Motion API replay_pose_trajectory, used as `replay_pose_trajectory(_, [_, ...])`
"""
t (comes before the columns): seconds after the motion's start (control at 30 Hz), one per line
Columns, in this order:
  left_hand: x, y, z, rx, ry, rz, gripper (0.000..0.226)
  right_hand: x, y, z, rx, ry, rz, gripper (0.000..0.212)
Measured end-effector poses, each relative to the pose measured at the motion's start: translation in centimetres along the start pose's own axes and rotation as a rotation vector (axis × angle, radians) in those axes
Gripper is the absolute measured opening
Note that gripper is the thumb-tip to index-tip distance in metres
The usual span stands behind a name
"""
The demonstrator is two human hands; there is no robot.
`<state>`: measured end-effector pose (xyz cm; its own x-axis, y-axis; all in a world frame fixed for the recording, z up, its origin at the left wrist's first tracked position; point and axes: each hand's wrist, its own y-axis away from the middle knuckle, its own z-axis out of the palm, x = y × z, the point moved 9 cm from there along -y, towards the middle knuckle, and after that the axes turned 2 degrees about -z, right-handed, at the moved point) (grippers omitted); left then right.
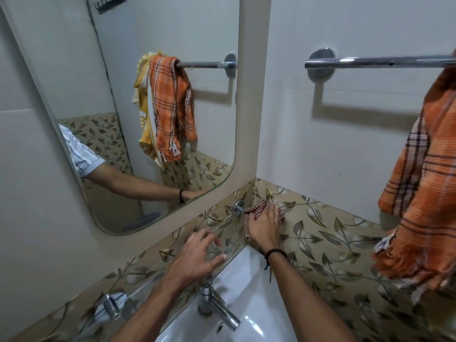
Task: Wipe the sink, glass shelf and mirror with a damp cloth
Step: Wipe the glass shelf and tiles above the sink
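Sink [249, 275] below, left hand [199, 254] rests spread on glass shelf [229, 240], right hand [265, 224] grips cloth [257, 207].

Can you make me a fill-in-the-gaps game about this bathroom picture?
1. The right hand holds a small checked ____ against the wall in the corner.
2. The left hand rests on the glass ____.
3. The towel hanging on the metal bar is mostly ____.
4. The tap stands at the back of the white ____.

Missing words: cloth; shelf; orange; sink.
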<state>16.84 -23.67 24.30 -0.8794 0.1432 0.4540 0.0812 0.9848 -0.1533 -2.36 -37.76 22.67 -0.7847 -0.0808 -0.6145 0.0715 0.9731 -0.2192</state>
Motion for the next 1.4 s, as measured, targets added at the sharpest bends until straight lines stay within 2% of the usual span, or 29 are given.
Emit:
replay_pose_trajectory(0.17, [-0.1,-0.2,0.0,0.024,-0.001,0.012,0.055,-0.4,-1.1,-1.0,-0.009,0.024,0.060,0.074])
replay_pose_trajectory(0.33, [-0.1,-0.2,0.0,0.024,-0.015,0.005,0.057,-1.6,2.2,-0.2,-0.009,0.075,-0.105,0.071])
replay_pose_trajectory(0.5, [0.1,0.0,-0.1,0.006,-0.021,0.002,0.060,-0.3,-1.5,-1.4,-0.010,0.055,0.005,0.069])
replay_pose_trajectory(0.6, [0.0,-0.1,0.0,0.004,-0.019,-0.002,0.060,-0.7,-0.7,-0.8,0.013,0.019,0.024,0.067])
replay_pose_trajectory(0.7, [0.1,0.0,-0.1,0.017,0.003,0.003,0.057,-1.1,2.4,-0.2,0.124,-0.204,0.042,0.061])
replay_pose_trajectory(0.77, [0.2,-0.1,-0.2,0.024,0.006,0.003,0.057,-0.5,3.4,-0.4,0.198,-0.409,0.157,0.060])
replay_pose_trajectory(0.93, [0.2,0.0,-0.2,0.012,-0.015,-0.005,0.058,2.6,1.1,-0.3,0.257,-0.865,0.481,0.064])
replay_pose_trajectory(1.03, [0.5,0.0,-0.4,0.019,-0.018,0.002,0.058,3.8,0.4,0.2,0.282,-1.102,0.599,0.059])
replay_pose_trajectory(1.13, [0.1,0.0,-0.3,0.036,-0.006,0.014,0.050,4.3,1.1,0.9,0.267,-1.221,0.643,0.055])
replay_pose_trajectory(1.27, [0.2,0.0,-0.2,0.045,-0.017,0.032,0.048,5.3,0.1,1.6,0.157,-1.296,0.667,0.034])
replay_pose_trajectory(1.33, [0.2,0.1,-0.2,0.054,-0.030,0.034,0.045,5.7,-0.5,1.4,0.159,-1.309,0.683,0.036])
replay_pose_trajectory(1.4, [0.3,0.1,-0.4,0.064,-0.029,0.036,0.039,5.1,-0.5,1.0,0.194,-1.224,0.657,0.040])
